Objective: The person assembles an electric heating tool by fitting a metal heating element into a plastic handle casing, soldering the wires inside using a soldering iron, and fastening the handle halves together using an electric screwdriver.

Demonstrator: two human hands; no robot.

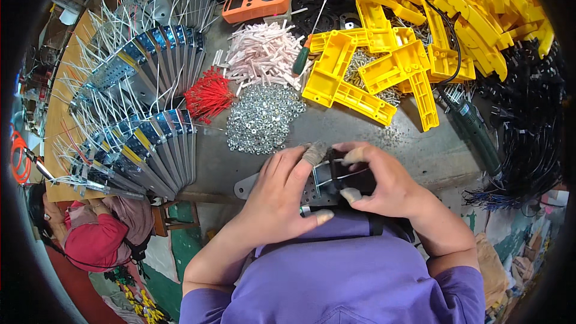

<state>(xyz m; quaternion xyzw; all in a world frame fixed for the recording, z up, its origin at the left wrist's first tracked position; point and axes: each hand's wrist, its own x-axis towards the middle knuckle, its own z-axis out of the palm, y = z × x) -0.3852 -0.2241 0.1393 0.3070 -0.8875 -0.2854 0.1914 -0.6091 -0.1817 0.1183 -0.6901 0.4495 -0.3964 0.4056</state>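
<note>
Near the table's front edge, my left hand spans a grey perforated metal plate, fingers over its far side and thumb at its near side. My right hand pinches a black part between thumb and fingers, just above the plate's right portion. Two thin metal pins run between the black part and my right fingers. A small upright metal piece stands beside it. Light coverings wrap several fingertips. My left palm hides much of the plate, and the black part's full shape cannot be made out.
Beyond my hands lie piles of metal nuts, red pieces and white sleeves. Yellow plastic housings, a screwdriver, an orange multimeter, a corded green tool, black cables and wired metal plates surround them. Another person sits left.
</note>
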